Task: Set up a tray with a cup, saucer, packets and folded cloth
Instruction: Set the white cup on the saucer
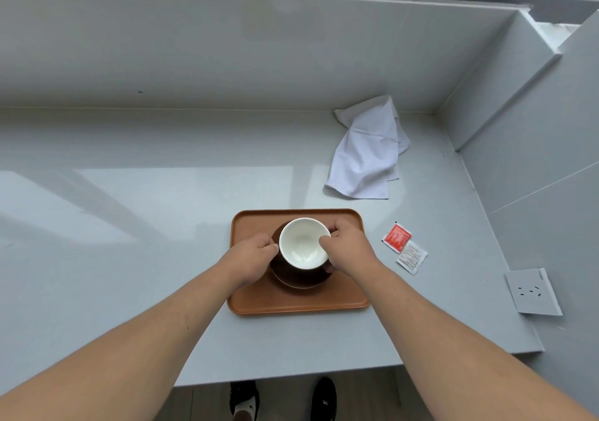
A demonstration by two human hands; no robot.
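An orange-brown tray (259, 300) lies on the grey counter in front of me. On it sits a dark brown saucer (299, 279), and a cup with a white inside (303, 244) is over the saucer. My left hand (254, 258) grips the cup's left side. My right hand (348, 247) grips its right rim, thumb over the edge. A red packet (397, 236) and a white packet (411, 256) lie on the counter to the right of the tray. A crumpled white cloth (368, 151) lies behind the tray, toward the back right.
The grey counter (129, 226) runs wide to the left and ends at a wall on the right and back. A white socket plate (531, 291) sits at the right edge. My shoes show on the floor below the counter's front edge.
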